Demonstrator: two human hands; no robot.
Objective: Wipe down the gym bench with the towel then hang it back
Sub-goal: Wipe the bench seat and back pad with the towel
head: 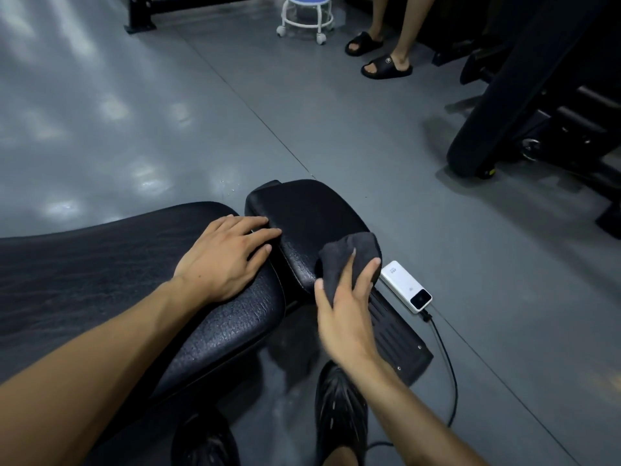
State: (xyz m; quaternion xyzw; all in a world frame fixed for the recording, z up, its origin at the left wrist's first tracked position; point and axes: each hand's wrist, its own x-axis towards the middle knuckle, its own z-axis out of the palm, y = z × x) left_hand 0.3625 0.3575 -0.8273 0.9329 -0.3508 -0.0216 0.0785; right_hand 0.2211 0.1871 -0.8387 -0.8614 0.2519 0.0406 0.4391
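Note:
The black padded gym bench (pixel 100 277) runs from the left edge toward the centre, with a separate black seat pad (pixel 302 213) beyond a narrow gap. My left hand (pixel 225 257) lies flat on the end of the long pad, its fingertips reaching across the gap onto the seat pad. A bunched dark grey towel (pixel 349 253) sits against the seat pad's near right edge. My right hand (pixel 346 297) presses it there, fingers spread over the cloth and thumb along its left side.
A white power bank (pixel 406 287) with a black cable lies on the grey floor right of the bench foot plate (pixel 396 334). Another person's sandalled feet (pixel 376 52) stand far back, near a blue wheeled stool (pixel 305 15). Black gym machines (pixel 537 95) fill the right.

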